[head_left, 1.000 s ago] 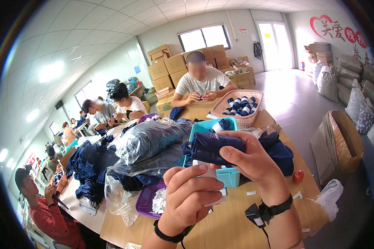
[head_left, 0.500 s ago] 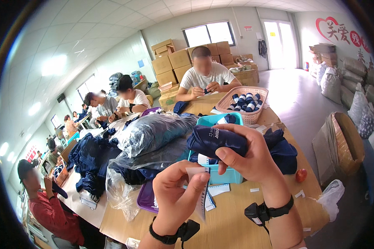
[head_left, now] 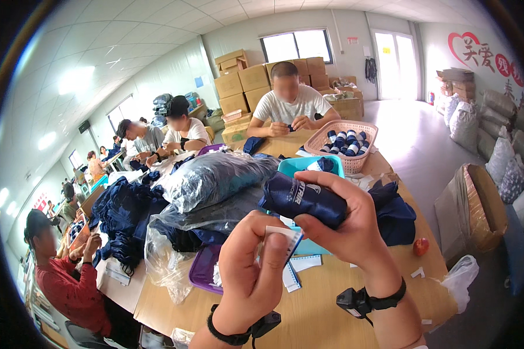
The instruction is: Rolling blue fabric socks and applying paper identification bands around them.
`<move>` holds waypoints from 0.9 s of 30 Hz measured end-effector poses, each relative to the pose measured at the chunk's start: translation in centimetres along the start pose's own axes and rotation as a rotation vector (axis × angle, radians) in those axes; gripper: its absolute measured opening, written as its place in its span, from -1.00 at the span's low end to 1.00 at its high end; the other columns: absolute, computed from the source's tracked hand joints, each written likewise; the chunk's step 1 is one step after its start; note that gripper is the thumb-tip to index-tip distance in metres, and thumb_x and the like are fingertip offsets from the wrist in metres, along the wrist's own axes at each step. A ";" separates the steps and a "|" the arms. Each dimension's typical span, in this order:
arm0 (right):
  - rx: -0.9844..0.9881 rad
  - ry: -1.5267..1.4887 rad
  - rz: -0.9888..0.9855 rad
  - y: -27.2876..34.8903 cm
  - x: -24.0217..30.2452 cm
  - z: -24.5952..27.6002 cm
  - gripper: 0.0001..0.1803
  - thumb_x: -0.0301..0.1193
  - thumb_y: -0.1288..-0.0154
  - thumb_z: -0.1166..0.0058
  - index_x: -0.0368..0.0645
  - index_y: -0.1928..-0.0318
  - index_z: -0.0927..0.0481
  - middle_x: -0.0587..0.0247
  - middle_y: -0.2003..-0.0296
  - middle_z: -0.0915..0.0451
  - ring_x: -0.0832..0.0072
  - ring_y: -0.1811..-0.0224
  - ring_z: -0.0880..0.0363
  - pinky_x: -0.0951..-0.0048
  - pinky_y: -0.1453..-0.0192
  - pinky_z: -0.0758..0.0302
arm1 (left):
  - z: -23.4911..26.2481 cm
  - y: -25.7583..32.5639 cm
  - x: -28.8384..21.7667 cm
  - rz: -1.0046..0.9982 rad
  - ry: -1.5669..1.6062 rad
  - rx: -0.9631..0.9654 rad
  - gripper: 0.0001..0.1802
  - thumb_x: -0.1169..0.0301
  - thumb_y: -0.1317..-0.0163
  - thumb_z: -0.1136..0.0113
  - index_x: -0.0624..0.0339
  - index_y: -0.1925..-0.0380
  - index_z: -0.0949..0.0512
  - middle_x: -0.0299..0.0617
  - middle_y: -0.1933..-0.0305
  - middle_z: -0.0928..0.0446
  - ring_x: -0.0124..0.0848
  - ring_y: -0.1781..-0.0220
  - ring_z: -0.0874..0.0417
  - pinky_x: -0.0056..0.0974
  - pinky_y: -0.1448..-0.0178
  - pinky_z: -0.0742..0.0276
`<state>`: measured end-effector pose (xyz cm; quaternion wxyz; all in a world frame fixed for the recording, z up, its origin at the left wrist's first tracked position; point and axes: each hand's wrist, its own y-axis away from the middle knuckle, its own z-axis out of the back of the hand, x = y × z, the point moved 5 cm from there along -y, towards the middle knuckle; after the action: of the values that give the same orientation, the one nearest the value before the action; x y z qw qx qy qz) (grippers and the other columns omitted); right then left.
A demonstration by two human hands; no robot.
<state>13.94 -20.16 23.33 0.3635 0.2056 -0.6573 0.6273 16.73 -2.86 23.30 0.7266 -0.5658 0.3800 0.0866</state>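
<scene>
My right hand [head_left: 355,218] is wrapped round a rolled navy cloth bundle [head_left: 308,202] with pale printing on its side, held up over the table. Close beside it, my left hand [head_left: 251,273] pinches a white paper label [head_left: 286,234] with a blue edge between thumb and curled fingers. The label and the bundle are apart. Behind my hands stands a teal basket [head_left: 340,166], partly hidden, with a banded navy roll [head_left: 322,165] in it. Blue-edged paper strips [head_left: 306,263] lie on the table below.
Left of my hands are a purple basket [head_left: 201,276], a plastic-wrapped bag [head_left: 215,177] and heaped navy cloth [head_left: 125,209]. A pink basket [head_left: 314,145] holds several banded rolls. A red fruit-like object [head_left: 421,246] sits near the right edge. Several people work around the tables.
My right hand has turned the navy bundle slightly, so more of its printing shows. My left hand has shifted up and tilted the label. The person in red has brought both hands together.
</scene>
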 end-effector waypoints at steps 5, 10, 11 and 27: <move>-0.011 0.052 0.187 0.3 0.6 -0.9 -0.36 -0.61 -0.24 -0.39 -0.26 -0.36 -0.59 0.22 0.02 -0.78 0.72 0.02 -0.64 0.54 -0.12 -0.61 | 0.3 0.1 1.1 0.049 0.000 -0.116 -0.38 0.62 -0.33 -0.44 0.17 -0.20 -0.22 -0.19 0.25 -0.63 -0.57 0.18 -0.69 -0.50 0.14 -0.54; 0.029 0.024 0.169 0.5 0.6 -0.8 -0.29 -0.66 -0.19 -0.35 -0.24 -0.40 -0.57 0.20 0.00 -0.78 0.72 0.01 -0.64 0.53 -0.13 -0.61 | 0.5 -0.2 1.3 0.173 0.106 -0.132 -0.27 0.60 -0.28 -0.51 0.12 -0.24 -0.17 -0.17 0.29 -0.69 -0.56 0.26 -0.73 -0.53 0.23 -0.53; 0.042 0.015 0.155 0.5 0.5 -0.8 -0.28 -0.66 -0.18 -0.35 -0.23 -0.41 -0.57 0.19 -0.01 -0.78 0.72 0.01 -0.64 0.53 -0.14 -0.61 | 0.5 -0.3 1.5 0.204 0.132 -0.138 -0.24 0.60 -0.27 -0.53 0.11 -0.25 -0.16 -0.15 0.29 -0.70 -0.55 0.28 -0.75 -0.54 0.25 -0.53; 0.027 -0.196 -0.018 0.7 0.7 -1.5 -0.36 -0.68 -0.10 -0.10 -0.37 -0.28 -0.60 0.25 0.02 -0.71 0.68 0.00 -0.63 0.55 -0.12 -0.59 | 0.4 -0.5 4.2 0.272 0.165 -0.097 -0.23 0.55 -0.33 -0.49 0.14 -0.36 -0.17 -0.09 0.06 -0.72 -0.47 0.06 -0.77 -0.43 0.02 -0.67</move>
<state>13.26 -18.45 23.31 0.3003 0.2764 -0.6794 0.6098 20.11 -3.94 21.04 0.6462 -0.5489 0.5069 0.1557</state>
